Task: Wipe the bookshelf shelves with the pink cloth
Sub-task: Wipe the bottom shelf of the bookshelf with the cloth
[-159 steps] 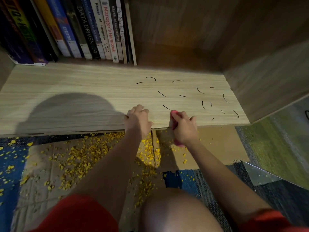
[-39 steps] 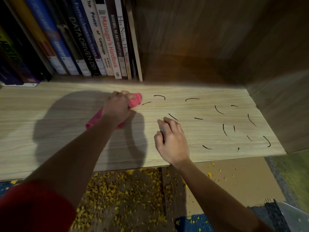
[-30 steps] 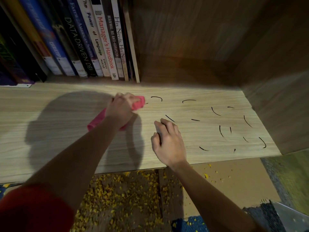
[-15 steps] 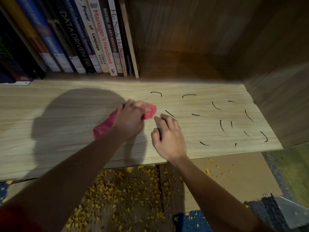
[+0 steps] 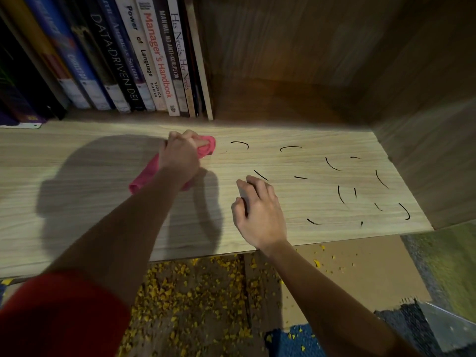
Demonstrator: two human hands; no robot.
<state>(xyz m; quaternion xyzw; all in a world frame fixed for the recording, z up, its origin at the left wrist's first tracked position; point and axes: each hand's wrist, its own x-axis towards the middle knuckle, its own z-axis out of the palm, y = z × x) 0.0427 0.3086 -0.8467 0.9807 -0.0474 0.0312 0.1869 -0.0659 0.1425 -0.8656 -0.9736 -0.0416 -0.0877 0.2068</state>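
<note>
A light wooden shelf board (image 5: pixel 77 202) fills the middle of the view. My left hand (image 5: pixel 180 157) grips a bunched pink cloth (image 5: pixel 206 148) and holds it down on the board near the back, just left of several short black marks (image 5: pixel 334 176). A tail of the cloth trails out below my wrist. My right hand (image 5: pixel 260 212) rests on the board with fingers loosely bent, holding nothing, its fingertips at the nearest black mark.
A row of upright books (image 5: pixel 116 60) stands at the back left. The shelf's brown side wall (image 5: pixel 425 150) closes the right end. Below the front edge lies cardboard (image 5: pixel 360 266) strewn with yellow crumbs (image 5: pixel 193 292), and a blue carpet.
The cloth went from my right hand to my left. In the last half second my left hand slid the cloth back toward the books. My right hand stayed put.
</note>
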